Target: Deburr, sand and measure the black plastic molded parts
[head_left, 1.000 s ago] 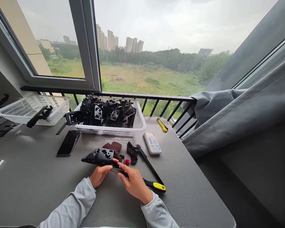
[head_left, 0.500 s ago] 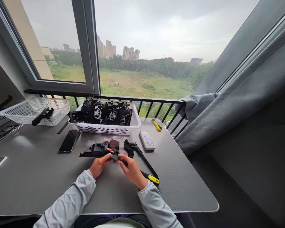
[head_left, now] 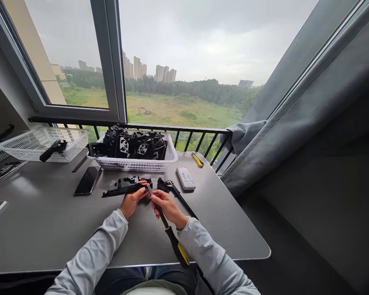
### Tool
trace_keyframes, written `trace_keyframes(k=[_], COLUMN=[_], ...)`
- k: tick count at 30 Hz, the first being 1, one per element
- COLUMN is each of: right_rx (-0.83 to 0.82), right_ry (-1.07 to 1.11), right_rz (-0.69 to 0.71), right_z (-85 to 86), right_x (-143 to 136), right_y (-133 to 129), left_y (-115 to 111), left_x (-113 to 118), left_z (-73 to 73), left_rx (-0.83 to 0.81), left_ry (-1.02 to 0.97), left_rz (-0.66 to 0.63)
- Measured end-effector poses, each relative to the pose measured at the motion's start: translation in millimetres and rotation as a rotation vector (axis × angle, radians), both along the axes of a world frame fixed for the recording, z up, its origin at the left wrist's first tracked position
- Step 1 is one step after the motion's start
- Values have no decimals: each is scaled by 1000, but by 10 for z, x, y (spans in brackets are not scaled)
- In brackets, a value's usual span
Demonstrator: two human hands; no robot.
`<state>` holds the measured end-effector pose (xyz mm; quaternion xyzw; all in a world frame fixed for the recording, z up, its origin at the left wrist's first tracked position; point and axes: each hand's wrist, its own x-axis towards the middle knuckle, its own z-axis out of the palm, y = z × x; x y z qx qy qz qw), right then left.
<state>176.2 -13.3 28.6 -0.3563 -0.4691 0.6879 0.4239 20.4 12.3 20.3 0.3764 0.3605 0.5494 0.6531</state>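
My left hand (head_left: 133, 203) is closed around the right end of a black moulded plastic part (head_left: 126, 186), which is held level just above the table. My right hand (head_left: 167, 208) pinches the blade of a flat file (head_left: 176, 246) with a black and yellow handle. The handle points down towards the table's near edge, and the grey blade tip meets the part's right end beside my left fingertips. Under my hands, a dark brownish piece (head_left: 146, 199) lies mostly hidden. Just right of my hands rests a long black tool (head_left: 180, 196), perhaps a caliper.
At the back, a white basket (head_left: 132, 164) is heaped with black plastic parts. Another white basket (head_left: 76, 150) on the left holds a black part. A black phone (head_left: 87, 180), a white box (head_left: 186, 178) and a yellow utility knife (head_left: 197, 159) lie around the table (head_left: 64, 229).
The file has swung round, its handle now pointing down towards me and its blade tip raised. My left hand still grips the black part, and the view has shifted slightly.
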Motion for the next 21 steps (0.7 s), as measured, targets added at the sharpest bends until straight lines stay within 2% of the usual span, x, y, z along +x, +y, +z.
trace_keyframes(k=[3,8,12,21], right_rx=[-21,-64,-91,-78], right_ry=[21,17,-11,-62], right_rz=[25,21,31,45], right_z=[-134,-253,-277,-215], right_x=[-33,-23,-13,-29], right_y=[26,54,37,-69], left_y=[25,39,34,-22], left_x=[1,-75,-105,-102], left_z=[-4,-149,-221,-265], left_rx=[19,-1,12,73], left_ry=[-10,-122,-159,-50], left_rz=[-54,-124,-170,-189])
